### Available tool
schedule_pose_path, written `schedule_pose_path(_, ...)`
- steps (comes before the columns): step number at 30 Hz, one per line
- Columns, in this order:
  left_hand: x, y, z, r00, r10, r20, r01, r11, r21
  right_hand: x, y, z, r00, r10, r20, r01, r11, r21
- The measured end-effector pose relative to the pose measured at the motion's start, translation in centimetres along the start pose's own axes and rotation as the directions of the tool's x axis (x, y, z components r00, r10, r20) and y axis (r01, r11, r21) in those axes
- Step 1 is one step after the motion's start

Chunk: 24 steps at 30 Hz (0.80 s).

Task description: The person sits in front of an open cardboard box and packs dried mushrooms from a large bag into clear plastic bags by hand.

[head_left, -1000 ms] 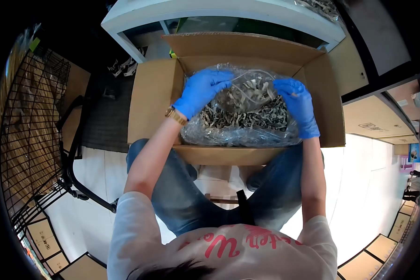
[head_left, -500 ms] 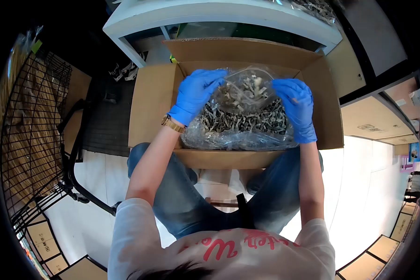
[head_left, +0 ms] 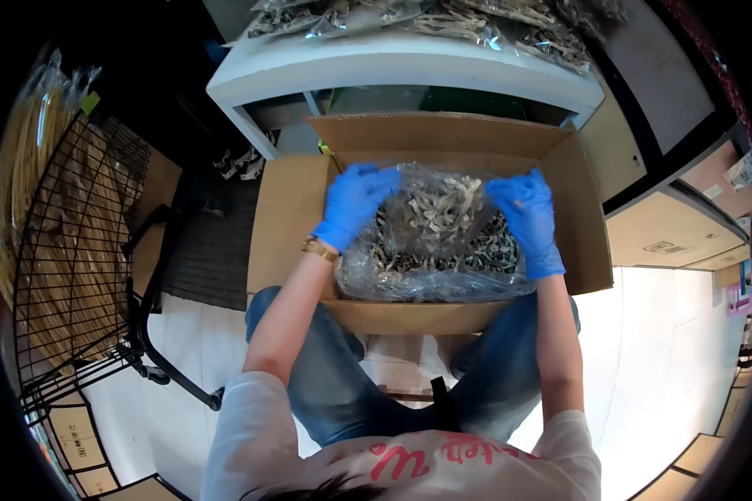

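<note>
Between my two blue-gloved hands hangs a clear plastic bag of dried, grey-white shrivelled pieces. My left hand pinches its upper left corner, and my right hand pinches the upper right side. Fingers of both hands are slightly blurred. Directly below the bag, a cardboard box stands open in front of my knees. Inside it, a large clear plastic liner holds a heap of similar dark and pale dried pieces, partly hidden by the held bag.
Beyond the box is a white table carrying several filled clear bags. A black wire cart with long yellowish sticks stands at left. Brown cartons line the right side, and a dark mat lies left of the box.
The view has tilted up, showing more of the table and its bags. The held bag hangs lower over the heap, its contents more bunched in the middle. Both hands keep hold.
</note>
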State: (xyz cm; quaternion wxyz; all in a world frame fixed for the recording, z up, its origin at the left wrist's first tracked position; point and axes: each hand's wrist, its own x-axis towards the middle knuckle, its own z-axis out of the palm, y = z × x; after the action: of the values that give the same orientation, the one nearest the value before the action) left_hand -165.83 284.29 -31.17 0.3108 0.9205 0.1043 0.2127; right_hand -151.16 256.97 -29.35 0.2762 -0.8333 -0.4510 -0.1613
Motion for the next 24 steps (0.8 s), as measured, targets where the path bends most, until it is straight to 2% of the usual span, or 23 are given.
schedule_pose_path(1,-0.4,-0.3,0.5,0.997,0.077,0.002,-0.077,0.997,-0.002,-0.4,0.6,0.6,0.996,-0.079,0.028,0.082,0.987,-0.141)
schedule_pose_path(2,-0.2,0.2,0.2,0.986,0.169,-0.018,-0.168,0.986,0.015,0.1,-0.5,-0.9,0.991,-0.134,-0.006,0.131,0.976,-0.171)
schedule_pose_path(3,0.9,2.0,-1.3,0.983,0.142,0.116,-0.165,0.962,0.218,0.9,-1.6,-1.8,0.973,-0.22,-0.073,0.201,0.957,-0.208)
schedule_pose_path(4,0.4,0.4,0.2,0.949,0.277,-0.154,-0.284,0.958,-0.029,0.6,-1.2,-0.9,0.97,-0.166,-0.179,0.148,0.983,-0.109)
schedule_pose_path(5,0.3,0.9,-0.2,0.891,0.334,-0.306,-0.358,0.933,-0.023,0.2,-1.7,-1.5,0.97,-0.146,-0.195,0.126,0.986,-0.111)
schedule_pose_path(6,0.6,0.4,-1.0,0.926,0.312,-0.212,-0.301,0.95,0.079,0.3,-2.0,-1.9,0.977,-0.109,-0.184,0.097,0.993,-0.07)
schedule_pose_path(7,0.5,-0.2,-0.7,0.932,0.338,-0.129,-0.314,0.933,0.174,-0.2,-1.6,-0.8,0.984,-0.074,-0.164,0.066,0.996,-0.053)
schedule_pose_path(8,-0.7,-0.8,0.6,0.966,0.246,-0.076,-0.233,0.961,0.149,-1.2,-0.6,0.0,0.998,-0.037,-0.046,0.035,0.998,-0.044)
schedule_pose_path(10,-0.8,0.2,0.3,0.962,0.227,-0.153,-0.202,0.966,0.16,-0.8,-1.1,0.3,0.989,-0.102,-0.103,0.087,0.986,-0.145)
schedule_pose_path(11,0.1,0.0,-0.3,0.955,0.242,-0.171,-0.209,0.959,0.19,0.0,-1.3,0.4,0.984,-0.123,-0.132,0.105,0.985,-0.136)
schedule_pose_path(13,-0.1,-0.4,-0.2,0.985,0.118,-0.127,-0.104,0.989,0.107,-0.3,-1.7,0.7,0.985,-0.026,-0.168,0.036,0.998,0.057)
schedule_pose_path(14,-0.8,-1.1,0.8,0.987,0.105,-0.117,-0.093,0.99,0.11,-0.9,-1.4,1.3,0.987,-0.02,-0.157,0.031,0.997,0.068)
schedule_pose_path(16,-0.6,-2.8,2.0,0.993,0.101,-0.053,-0.095,0.991,0.097,-0.8,-0.2,2.5,0.99,-0.114,-0.089,0.117,0.993,0.034)
schedule_pose_path(17,0.2,-2.1,1.1,0.992,0.116,-0.058,-0.11,0.988,0.106,-0.1,-0.6,2.1,0.988,-0.116,-0.107,0.12,0.992,0.031)
schedule_pose_path(19,0.1,0.2,-0.4,0.973,0.144,-0.178,-0.129,0.987,0.094,0.2,-2.0,0.5,0.942,-0.086,-0.325,0.094,0.996,0.008)
schedule_pose_path(20,-0.4,0.3,-0.1,0.975,0.138,-0.172,-0.125,0.988,0.085,-0.4,-1.5,0.8,0.945,-0.082,-0.316,0.088,0.996,0.004)
schedule_pose_path(22,-0.6,-0.2,0.1,0.997,0.063,0.047,-0.07,0.987,0.148,-0.8,0.0,2.5,0.986,-0.04,-0.164,0.053,0.996,0.076)
schedule_pose_path(23,-0.4,-0.1,0.3,0.982,-0.014,0.187,-0.026,0.977,0.213,-1.0,0.0,2.7,0.984,-0.043,-0.175,0.057,0.995,0.078)
schedule_pose_path(24,-0.3,0.0,0.3,0.983,-0.007,0.182,-0.035,0.974,0.222,-1.3,0.0,2.8,0.986,-0.079,-0.145,0.086,0.995,0.041)
